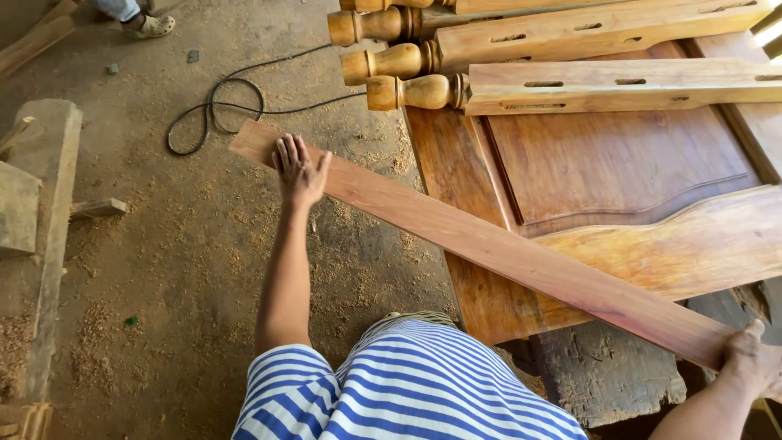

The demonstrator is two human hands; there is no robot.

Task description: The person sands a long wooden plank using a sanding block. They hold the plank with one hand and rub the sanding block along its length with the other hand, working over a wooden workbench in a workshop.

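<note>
While the head camera looked down past a blue-and-white striped shirt (407, 383), the person's left hand (300, 169) lay flat on the far end of a long reddish plank (489, 244), fingers (287, 152) spread and palm pressed to the top face; that grip was wide open and closed on nothing, only resting on the wood. The right hand (751, 360) sat at the near end of the same plank, at the frame's lower right, its fingers curled over the board's end in a closed hold on it. Between the two hands the plank ran slantwise, its far end out over the sawdust floor (187, 261) and its middle crossing a carved wooden panel (619, 163) that lay flat beneath it. Beyond the right hand, past the panel, several turned posts (407, 91) with mortised square rails (627, 85) lay stacked side by side. Just beyond the left hand, a black cable (213, 110) looped on the floor. Well off to the left of that hand stood rough timber blocks (49, 187). Far beyond it, at the top edge, another person's foot in a light shoe (153, 26) showed. Below the plank near the right hand, a dark, worn slab (607, 375) sat under the panel's edge.
</note>
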